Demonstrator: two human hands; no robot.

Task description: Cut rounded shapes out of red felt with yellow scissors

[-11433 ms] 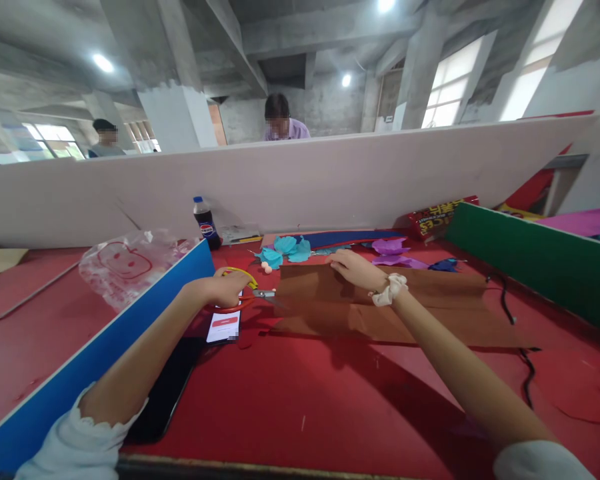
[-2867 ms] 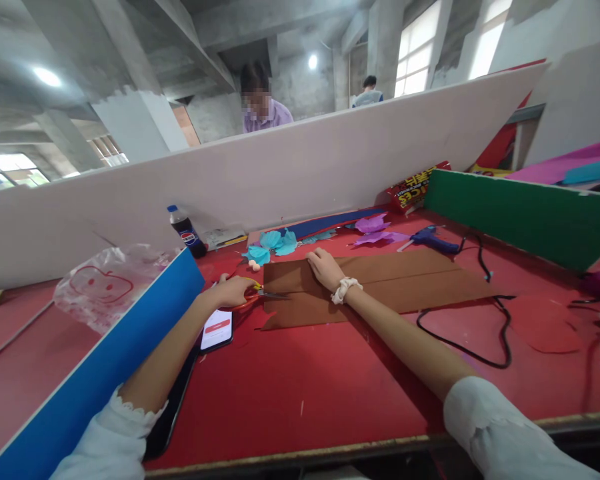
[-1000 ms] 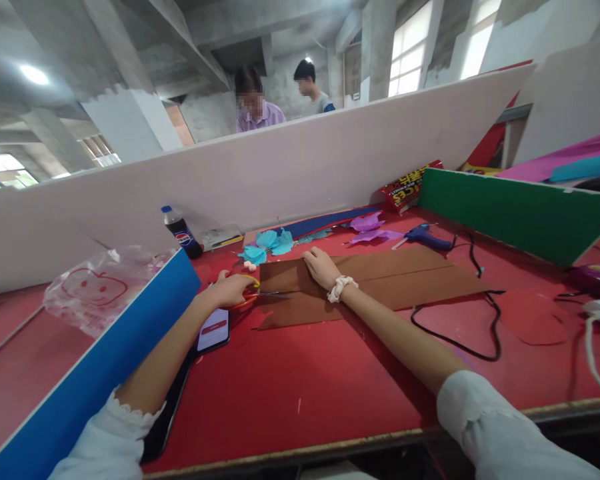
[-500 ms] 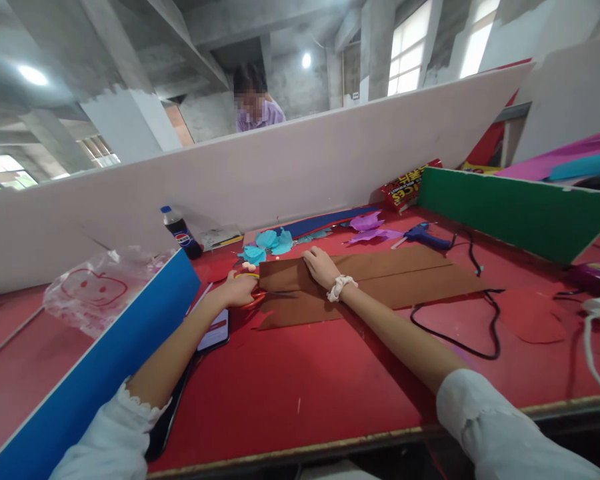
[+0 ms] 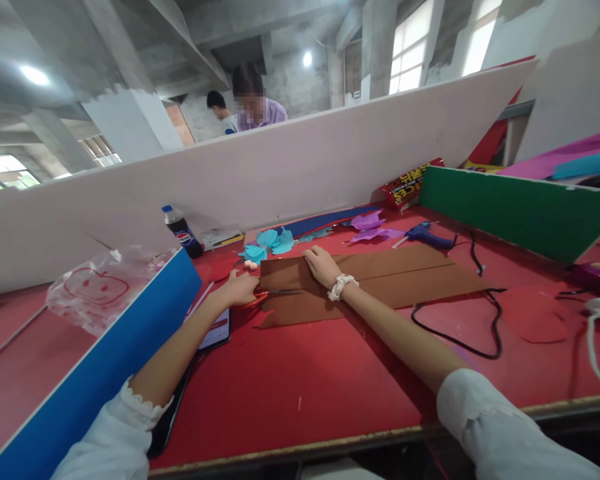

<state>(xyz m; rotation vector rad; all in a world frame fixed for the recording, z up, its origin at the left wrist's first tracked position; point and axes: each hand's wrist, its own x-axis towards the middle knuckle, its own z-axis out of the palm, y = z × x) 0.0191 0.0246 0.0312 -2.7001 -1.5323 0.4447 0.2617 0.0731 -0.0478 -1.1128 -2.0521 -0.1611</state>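
Note:
A long brown sheet (image 5: 380, 279) lies across the red table, with a lengthwise line or slit toward its right part. My left hand (image 5: 243, 289) is closed on the handles of orange scissors (image 5: 260, 299) at the sheet's left end; the blades lie at the brown material, pointing right. My right hand (image 5: 323, 267), with a white scrunchie at the wrist, rests on the sheet's upper left part, its fingers bent over the far edge. Whether it pinches the sheet is hard to see, but the fingers are pressed together on it.
A blue board (image 5: 105, 360) stands at the left beside a phone (image 5: 217, 333). Behind are a cola bottle (image 5: 183, 233), teal petals (image 5: 267, 243) and purple petals (image 5: 373, 227). A blue glue gun (image 5: 425, 235), black cord (image 5: 497, 333) and green board (image 5: 510, 210) are at the right. People are beyond the white partition (image 5: 280, 167).
The scissors appear more closed, with the yellow inner part of the handle no longer showing. Another person has come into view behind the partition. My right hand stays in place.

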